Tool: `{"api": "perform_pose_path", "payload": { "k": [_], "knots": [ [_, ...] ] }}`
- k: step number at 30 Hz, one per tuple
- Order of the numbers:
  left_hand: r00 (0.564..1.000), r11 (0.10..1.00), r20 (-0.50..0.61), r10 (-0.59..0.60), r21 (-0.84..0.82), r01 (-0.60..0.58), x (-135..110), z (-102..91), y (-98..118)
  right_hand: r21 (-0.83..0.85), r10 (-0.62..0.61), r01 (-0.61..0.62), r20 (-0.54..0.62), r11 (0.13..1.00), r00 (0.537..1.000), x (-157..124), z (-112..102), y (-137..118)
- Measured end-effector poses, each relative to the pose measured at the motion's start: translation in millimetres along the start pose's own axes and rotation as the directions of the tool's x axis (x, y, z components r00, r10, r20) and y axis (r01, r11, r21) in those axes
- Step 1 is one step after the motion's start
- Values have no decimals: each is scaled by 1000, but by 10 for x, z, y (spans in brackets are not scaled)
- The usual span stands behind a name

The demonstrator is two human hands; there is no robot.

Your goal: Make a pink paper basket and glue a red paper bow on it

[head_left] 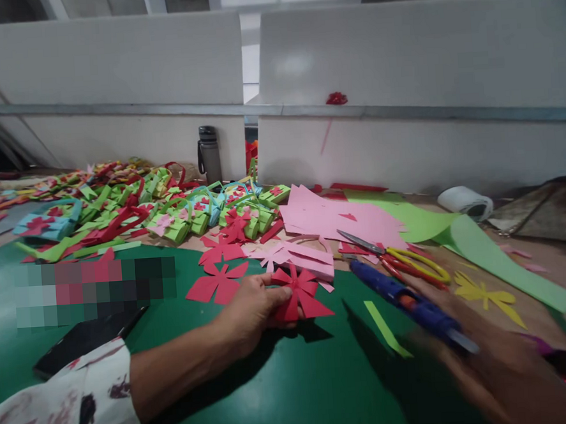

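My left hand [253,306] pinches a red paper flower [300,293] just above the green mat [284,391]. My right hand [468,348] is smeared by motion at the lower right and carries a blue glue gun [406,300], its body pointing up and to the left toward the flower. A flat red paper flower cut-out [218,283] lies left of the held one. Pink paper pieces [310,261] sit just behind it.
Yellow-and-red scissors [405,262] lie right of the pink sheets [331,218]. A heap of green, red and blue paper baskets [134,208] covers the back left. A grey bottle [209,154], a tape roll [467,202], green sheets [487,251], a yellow cut-out [489,296] and a black phone [84,339] lie around.
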State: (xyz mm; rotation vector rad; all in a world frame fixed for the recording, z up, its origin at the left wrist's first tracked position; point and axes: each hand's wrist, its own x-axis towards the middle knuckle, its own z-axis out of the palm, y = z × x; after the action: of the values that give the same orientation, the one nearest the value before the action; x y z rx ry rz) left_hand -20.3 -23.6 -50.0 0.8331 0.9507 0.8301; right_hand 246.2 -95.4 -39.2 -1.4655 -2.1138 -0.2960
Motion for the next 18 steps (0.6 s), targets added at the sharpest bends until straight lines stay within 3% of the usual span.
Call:
{"api": "perform_pose_path", "payload": {
  "k": [1,3,6,12,18],
  "knots": [
    [1000,1000,5,-6,0,6,-9,4,-2,-152,-51,51,5,987,999,6,-10,44],
    [1000,1000,13,-18,7,18,-31,13,-1,-452,-122,127,41,883,992,13,3,121],
    [999,999,29,-34,22,33,-76,30,10,-668,-157,200,125,717,980,9,71,185],
    [993,998,104,-46,45,42,-164,55,-4,-802,-145,278,237,529,961,-18,117,110],
    [988,998,146,-51,28,47,-169,46,-62,-808,-167,309,261,502,951,-18,119,126]
  ]
}}
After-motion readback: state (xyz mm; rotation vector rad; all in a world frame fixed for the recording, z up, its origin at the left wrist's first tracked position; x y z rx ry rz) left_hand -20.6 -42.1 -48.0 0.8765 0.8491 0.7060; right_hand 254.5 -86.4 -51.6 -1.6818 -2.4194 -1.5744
